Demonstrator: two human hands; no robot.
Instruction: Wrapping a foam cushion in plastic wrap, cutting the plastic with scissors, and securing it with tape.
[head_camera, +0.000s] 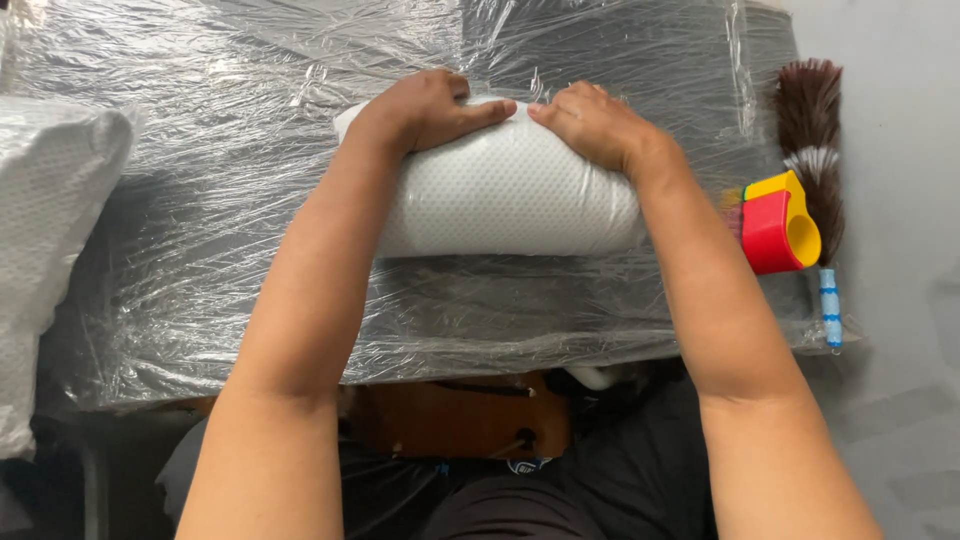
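A white textured pillow (510, 195), wrapped in clear plastic film, lies on a table covered with clear plastic wrap (230, 200). My left hand (425, 108) presses down on the pillow's far top edge, fingers curled over it. My right hand (590, 122) grips the same edge just to the right, and the fingertips of both hands almost meet at the middle. Both forearms reach forward over the table's near edge.
A large white textured bag or pillow (45, 240) sits at the left edge. At the right lie a feather duster (812, 130) with a blue-white handle and a red and yellow plastic tool (780, 225). A brown wooden piece (460, 415) shows below the table edge.
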